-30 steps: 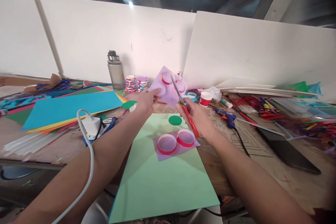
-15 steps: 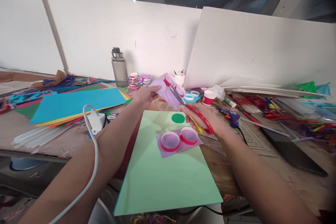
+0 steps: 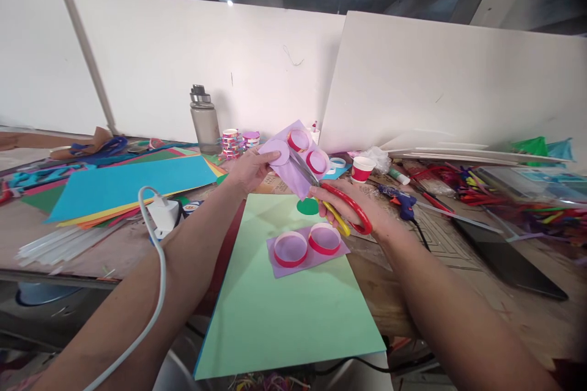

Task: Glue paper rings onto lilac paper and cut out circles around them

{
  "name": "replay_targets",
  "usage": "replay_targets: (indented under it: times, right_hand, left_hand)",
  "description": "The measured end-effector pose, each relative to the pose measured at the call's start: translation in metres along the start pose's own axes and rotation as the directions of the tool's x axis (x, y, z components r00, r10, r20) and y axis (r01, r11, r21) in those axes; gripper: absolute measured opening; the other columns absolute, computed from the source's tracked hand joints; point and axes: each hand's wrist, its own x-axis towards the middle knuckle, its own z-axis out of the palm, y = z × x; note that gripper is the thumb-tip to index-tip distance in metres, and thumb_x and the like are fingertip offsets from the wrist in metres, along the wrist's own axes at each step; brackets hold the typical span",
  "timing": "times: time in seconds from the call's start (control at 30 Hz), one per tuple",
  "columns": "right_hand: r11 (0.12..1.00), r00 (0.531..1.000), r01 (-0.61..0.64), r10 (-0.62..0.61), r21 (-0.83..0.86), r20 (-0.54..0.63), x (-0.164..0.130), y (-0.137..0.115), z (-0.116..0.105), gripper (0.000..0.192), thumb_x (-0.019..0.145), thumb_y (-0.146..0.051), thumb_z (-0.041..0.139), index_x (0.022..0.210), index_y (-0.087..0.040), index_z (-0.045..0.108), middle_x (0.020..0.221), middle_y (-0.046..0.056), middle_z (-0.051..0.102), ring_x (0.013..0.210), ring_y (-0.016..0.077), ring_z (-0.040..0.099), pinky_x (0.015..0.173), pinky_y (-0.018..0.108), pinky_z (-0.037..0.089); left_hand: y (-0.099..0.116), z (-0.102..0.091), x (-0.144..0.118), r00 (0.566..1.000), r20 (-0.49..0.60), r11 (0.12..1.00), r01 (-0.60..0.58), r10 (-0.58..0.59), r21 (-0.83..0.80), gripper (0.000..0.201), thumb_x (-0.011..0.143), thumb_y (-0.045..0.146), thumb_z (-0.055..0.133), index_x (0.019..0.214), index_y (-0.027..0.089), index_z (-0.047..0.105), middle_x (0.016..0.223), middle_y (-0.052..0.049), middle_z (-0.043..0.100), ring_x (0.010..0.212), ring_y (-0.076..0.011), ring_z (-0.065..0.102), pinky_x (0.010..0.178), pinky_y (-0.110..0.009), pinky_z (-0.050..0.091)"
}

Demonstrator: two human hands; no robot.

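My left hand point(image 3: 247, 170) pinches the left edge of a lilac paper sheet point(image 3: 293, 162) held up above the table; red paper rings are glued on it. My right hand point(image 3: 355, 211) grips red and yellow handled scissors point(image 3: 337, 204), whose blades reach into the lilac sheet between the rings. Below my hands lies a large light green sheet point(image 3: 284, 305). On it rest a small lilac piece with two red rings point(image 3: 306, 247) and a dark green paper disc point(image 3: 306, 206).
A stack of coloured paper point(image 3: 123, 186) lies at left beside a white charger and cable point(image 3: 160, 220). A grey bottle point(image 3: 204, 122), ring stacks point(image 3: 238, 142), a red-and-white cup point(image 3: 362, 169), a blue glue gun point(image 3: 398, 198) and pipe cleaners point(image 3: 518, 208) crowd the back and right. White boards stand behind.
The lilac sheet has tilted so its ringed face shows more. The scissors have worked further into the sheet. The view has shifted slightly.
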Motion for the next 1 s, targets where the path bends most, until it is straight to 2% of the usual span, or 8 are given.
replay_targets:
  times: [0.23, 0.4, 0.5, 0.7, 0.83, 1.0]
  right_hand:
    - [0.998, 0.999, 0.033, -0.033, 0.052, 0.008, 0.0014, 0.0024, 0.0027, 0.038, 0.087, -0.049, 0.060, 0.061, -0.021, 0.050, 0.047, -0.004, 0.055, 0.038, 0.0111, 0.051, 0.036, 0.022, 0.040]
    - [0.994, 0.998, 0.053, -0.048, 0.099, -0.050, 0.0032, 0.0040, 0.0060, 0.037, 0.086, -0.048, 0.061, 0.064, -0.021, 0.050, 0.049, -0.004, 0.055, 0.038, 0.0100, 0.050, 0.036, 0.021, 0.040]
    - [0.992, 0.996, 0.073, -0.067, 0.104, -0.061, 0.0026, 0.0032, 0.0052, 0.037, 0.086, -0.048, 0.061, 0.065, -0.020, 0.050, 0.049, -0.004, 0.055, 0.038, 0.0099, 0.051, 0.038, 0.021, 0.041]
    - [0.996, 0.997, 0.049, -0.053, 0.075, 0.056, -0.0002, 0.0044, 0.0019, 0.038, 0.086, -0.053, 0.060, 0.069, -0.020, 0.049, 0.057, -0.003, 0.059, 0.042, 0.0093, 0.053, 0.039, 0.020, 0.041]
    - [0.997, 0.997, 0.004, -0.010, 0.082, 0.073, 0.0007, 0.0080, 0.0029, 0.038, 0.084, -0.056, 0.061, 0.074, -0.021, 0.049, 0.061, -0.002, 0.060, 0.043, 0.0101, 0.053, 0.038, 0.021, 0.042]
    - [0.994, 0.997, -0.022, 0.014, 0.107, 0.076, 0.0002, 0.0057, 0.0055, 0.037, 0.083, -0.054, 0.063, 0.074, -0.022, 0.048, 0.060, -0.002, 0.059, 0.043, 0.0109, 0.053, 0.037, 0.021, 0.043]
  left_hand:
    - [0.0015, 0.0080, -0.0062, 0.999, 0.029, 1.000, 0.026, -0.026, 0.006, 0.032, 0.058, 0.023, 0.086, 0.086, 0.014, 0.074, 0.085, -0.006, 0.074, 0.075, -0.0163, 0.065, 0.070, -0.026, 0.049]
    - [-0.0032, 0.0074, -0.0072, 0.995, 0.100, 1.000, 0.028, -0.028, 0.007, 0.034, 0.058, 0.024, 0.087, 0.088, 0.014, 0.074, 0.085, -0.006, 0.074, 0.076, -0.0173, 0.066, 0.072, -0.029, 0.049]
    - [-0.0030, 0.0056, -0.0060, 0.997, 0.072, 0.999, -0.005, 0.008, -0.031, 0.035, 0.060, 0.024, 0.086, 0.091, 0.014, 0.073, 0.087, -0.006, 0.074, 0.075, -0.0161, 0.065, 0.069, -0.027, 0.049]
    - [0.0012, 0.0014, -0.0019, 0.998, 0.005, 0.991, -0.060, 0.062, -0.120, 0.036, 0.061, 0.021, 0.085, 0.093, 0.014, 0.071, 0.088, -0.005, 0.075, 0.074, -0.0144, 0.066, 0.066, -0.023, 0.052]
    - [0.0031, 0.0003, -0.0016, 0.996, -0.025, 0.984, -0.086, 0.083, -0.156, 0.034, 0.060, 0.017, 0.085, 0.091, 0.015, 0.070, 0.087, -0.004, 0.075, 0.074, -0.0136, 0.067, 0.067, -0.022, 0.053]
    - [0.0024, 0.0010, -0.0026, 0.998, -0.008, 0.989, -0.070, 0.070, -0.133, 0.032, 0.061, 0.017, 0.085, 0.088, 0.014, 0.069, 0.082, -0.003, 0.074, 0.072, -0.0139, 0.067, 0.065, -0.022, 0.052]
